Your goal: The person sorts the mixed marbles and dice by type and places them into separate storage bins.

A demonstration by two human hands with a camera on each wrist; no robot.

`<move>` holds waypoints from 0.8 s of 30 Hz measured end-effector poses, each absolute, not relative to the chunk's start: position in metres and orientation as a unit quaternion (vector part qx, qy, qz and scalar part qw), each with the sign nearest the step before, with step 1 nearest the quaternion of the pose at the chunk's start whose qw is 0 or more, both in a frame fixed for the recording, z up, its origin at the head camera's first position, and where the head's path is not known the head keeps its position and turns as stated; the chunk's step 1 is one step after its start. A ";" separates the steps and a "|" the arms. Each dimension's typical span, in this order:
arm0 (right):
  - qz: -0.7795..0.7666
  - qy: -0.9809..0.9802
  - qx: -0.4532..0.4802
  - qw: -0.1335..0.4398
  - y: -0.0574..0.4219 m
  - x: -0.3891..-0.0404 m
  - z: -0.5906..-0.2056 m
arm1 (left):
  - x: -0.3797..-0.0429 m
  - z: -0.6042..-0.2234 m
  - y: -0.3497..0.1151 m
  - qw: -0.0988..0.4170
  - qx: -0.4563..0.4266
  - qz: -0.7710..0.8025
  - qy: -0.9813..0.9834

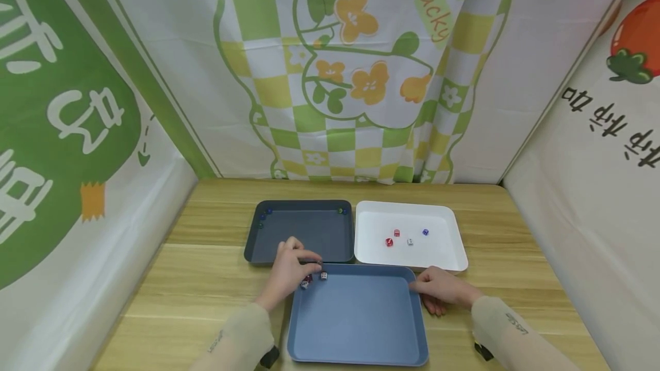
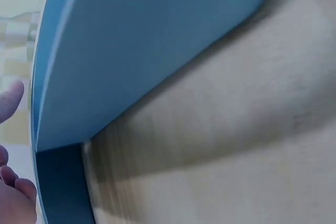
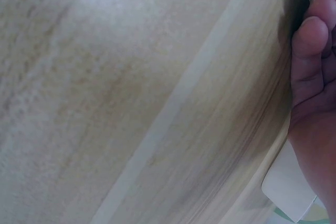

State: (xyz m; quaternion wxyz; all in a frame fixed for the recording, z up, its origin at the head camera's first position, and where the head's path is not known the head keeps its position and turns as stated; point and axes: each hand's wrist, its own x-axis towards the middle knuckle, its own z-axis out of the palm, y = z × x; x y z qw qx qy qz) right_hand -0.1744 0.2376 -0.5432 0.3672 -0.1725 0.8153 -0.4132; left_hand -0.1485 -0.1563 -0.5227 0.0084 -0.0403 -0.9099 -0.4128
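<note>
At the upper left corner of the blue tray [image 1: 361,316], my left hand [image 1: 289,271] pinches a small die [image 1: 319,263] between thumb and forefinger; the die's colour is hard to make out. Just below those fingers, a white die [image 1: 323,276] and a couple of red and white dice [image 1: 305,284] lie inside the tray. My right hand [image 1: 442,288] grips the tray's right rim near its upper corner, thumb over the edge and the other fingers curled outside. The left wrist view catches only some fingers [image 2: 18,198] beside the tray wall.
Behind the blue tray stand a dark grey tray [image 1: 304,239] with several small blue and green dice near its corners, and a white tray [image 1: 438,253] holding red, white and blue dice. All three rest on a wooden table [image 1: 196,285] before a patterned curtain [image 1: 361,102].
</note>
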 end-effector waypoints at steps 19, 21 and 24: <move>-0.416 0.817 -0.159 0.365 0.235 -0.172 -0.538 | -0.198 -0.521 -0.181 0.021 -0.047 -0.430 -0.901; -0.416 0.817 -0.158 0.367 0.235 -0.172 -0.539 | -0.204 -0.522 -0.184 0.028 -0.051 -0.430 -0.901; -0.415 0.817 -0.158 0.369 0.235 -0.172 -0.540 | -0.213 -0.524 -0.188 0.033 -0.051 -0.427 -0.902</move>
